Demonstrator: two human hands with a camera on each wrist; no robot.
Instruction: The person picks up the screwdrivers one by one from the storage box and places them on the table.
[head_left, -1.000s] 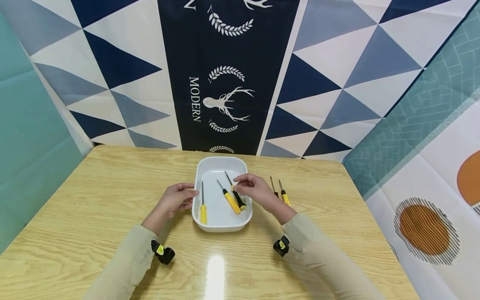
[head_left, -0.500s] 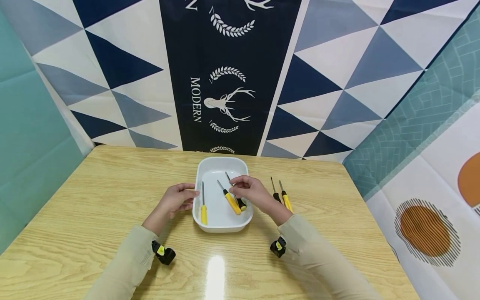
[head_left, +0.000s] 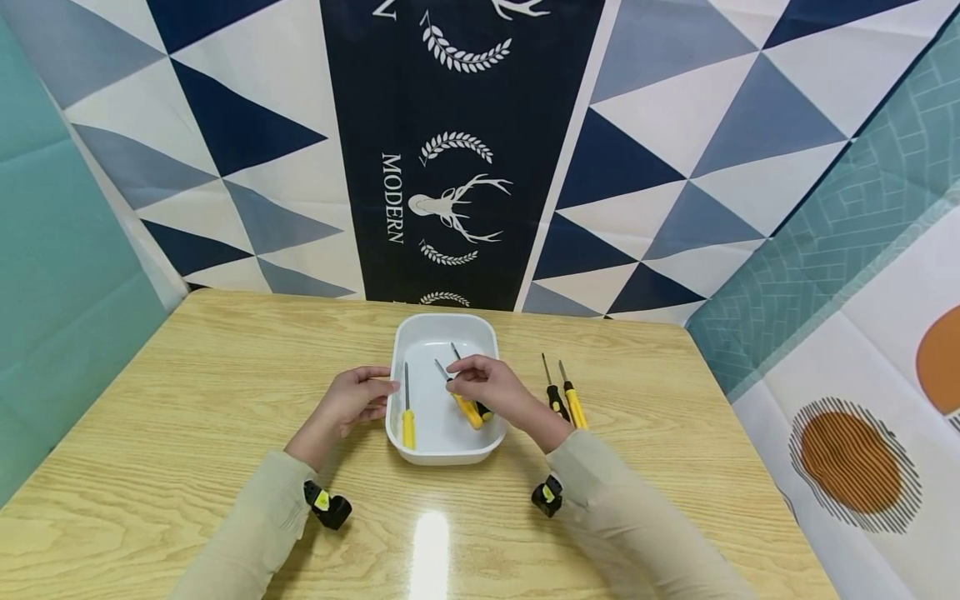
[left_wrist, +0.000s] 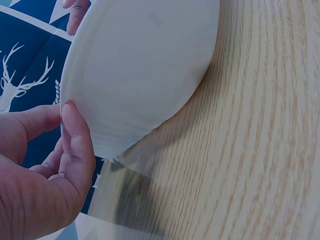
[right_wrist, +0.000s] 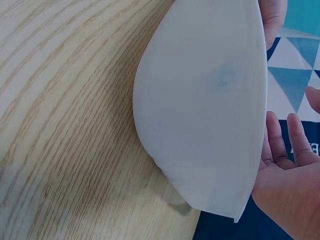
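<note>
A white tray (head_left: 435, 437) stands on the wooden table with three screwdrivers inside. My left hand (head_left: 358, 396) pinches its left rim between thumb and fingers, as the left wrist view also shows. Over the right half of the tray is my right hand (head_left: 491, 387). Its fingers and thumb stand apart in the right wrist view, and I see nothing held there. Beneath those fingers lie a yellow screwdriver (head_left: 471, 414) and a black-and-yellow screwdriver (head_left: 485, 412), both partly hidden. Another yellow screwdriver (head_left: 408, 425) lies along the tray's left side.
To the right of the tray, a black screwdriver (head_left: 555, 400) and a yellow-and-black screwdriver (head_left: 573, 404) lie side by side on the table (head_left: 247, 375). Behind the table's back edge hangs a patterned cloth (head_left: 442, 275).
My right hand has moved left, further over the tray, and now covers part of the middle yellow screwdriver. The left hand and the tray have stayed in place.
</note>
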